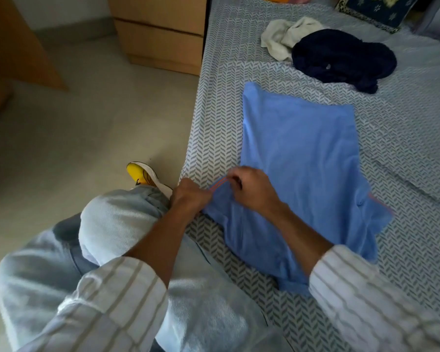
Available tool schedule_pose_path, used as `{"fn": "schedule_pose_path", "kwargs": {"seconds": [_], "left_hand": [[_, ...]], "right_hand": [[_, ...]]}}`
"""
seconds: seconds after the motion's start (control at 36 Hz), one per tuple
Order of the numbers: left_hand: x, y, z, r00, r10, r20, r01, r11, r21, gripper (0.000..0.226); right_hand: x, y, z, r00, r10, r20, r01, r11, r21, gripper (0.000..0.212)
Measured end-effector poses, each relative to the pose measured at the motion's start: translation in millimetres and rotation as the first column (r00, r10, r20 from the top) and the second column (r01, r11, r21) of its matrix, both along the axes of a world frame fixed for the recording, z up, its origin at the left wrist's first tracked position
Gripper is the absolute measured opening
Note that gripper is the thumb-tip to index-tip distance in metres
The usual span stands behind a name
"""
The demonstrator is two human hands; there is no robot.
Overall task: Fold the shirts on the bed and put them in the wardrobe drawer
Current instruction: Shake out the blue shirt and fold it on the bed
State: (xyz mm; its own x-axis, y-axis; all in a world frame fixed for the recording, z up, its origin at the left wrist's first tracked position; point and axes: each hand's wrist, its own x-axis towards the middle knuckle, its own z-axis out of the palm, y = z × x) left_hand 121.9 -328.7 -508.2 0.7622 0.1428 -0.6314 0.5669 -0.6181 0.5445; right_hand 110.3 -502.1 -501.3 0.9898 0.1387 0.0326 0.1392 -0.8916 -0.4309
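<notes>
Blue shirt (297,158), sleeve edge under fingers (235,180)

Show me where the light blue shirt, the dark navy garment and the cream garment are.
light blue shirt (300,153): head view, flat middle of the cloth.
dark navy garment (341,58): head view, centre of the heap.
cream garment (280,36): head view, crumpled middle.

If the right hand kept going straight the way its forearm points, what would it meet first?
The right hand points up-left toward the left hand, which also grips the blue shirt sleeve edge. It would likely meet that hand first, though depth is hard to judge from one view.
</notes>
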Motion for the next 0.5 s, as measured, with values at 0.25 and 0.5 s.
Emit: {"fn": "schedule_pose_path", "kwargs": {"seconds": [0.25, 0.5], "left_hand": [[5, 0, -6, 0.999, -0.038, -0.010, 0.038, 0.998, 0.055, 0.042], [8, 6, -13, 1.000, -0.001, 0.018, -0.001, 0.995, 0.103, 0.031]], "right_hand": [[85, 21, 23, 0.913, -0.069, -0.401, -0.211, 0.764, -0.610, 0.032], [101, 24, 11, 0.917, 0.103, -0.385, -0.279, 0.854, -0.438, 0.011]]}}
